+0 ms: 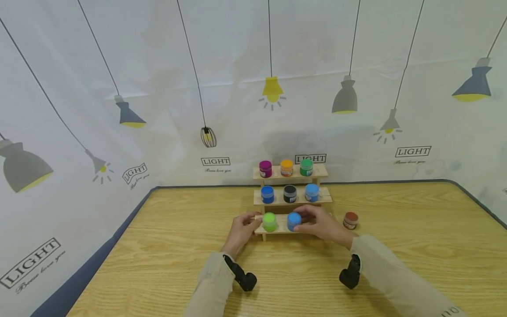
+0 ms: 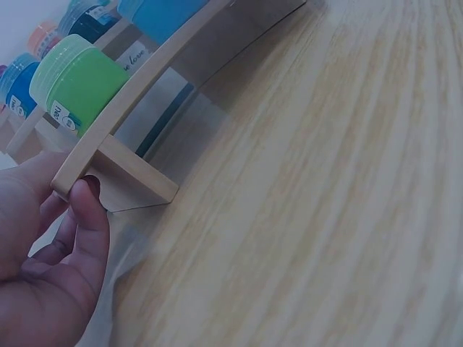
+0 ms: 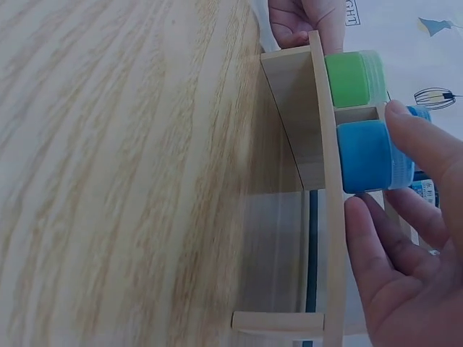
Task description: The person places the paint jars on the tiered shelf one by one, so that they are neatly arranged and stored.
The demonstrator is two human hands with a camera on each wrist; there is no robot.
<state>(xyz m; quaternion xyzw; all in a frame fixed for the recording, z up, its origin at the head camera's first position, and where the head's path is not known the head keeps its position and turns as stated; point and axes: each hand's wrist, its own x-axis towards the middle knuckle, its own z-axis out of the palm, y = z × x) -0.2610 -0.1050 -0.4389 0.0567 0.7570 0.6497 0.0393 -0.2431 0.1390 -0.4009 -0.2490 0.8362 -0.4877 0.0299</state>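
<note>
A three-step wooden display rack (image 1: 281,226) holds small paint jars. My left hand (image 1: 242,230) grips the left end of its lowest step, with fingertips beneath the board in the left wrist view. On that step sits a light green jar (image 1: 270,223), just beside the left hand. To its right stands a blue jar (image 1: 294,222), its base on the board. My right hand (image 1: 322,225) holds this blue jar between thumb and fingers from the right. In the right wrist view, the thumb lies against the jar's clear lid (image 3: 400,165).
Dark blue (image 1: 267,194), black (image 1: 290,193) and light blue (image 1: 311,193) jars fill the middle step. Purple (image 1: 265,169), orange (image 1: 286,168) and green (image 1: 306,167) jars stand on top. A red-brown jar (image 1: 350,220) sits on the table right of the rack. Behind hangs a printed cloth (image 1: 237,110).
</note>
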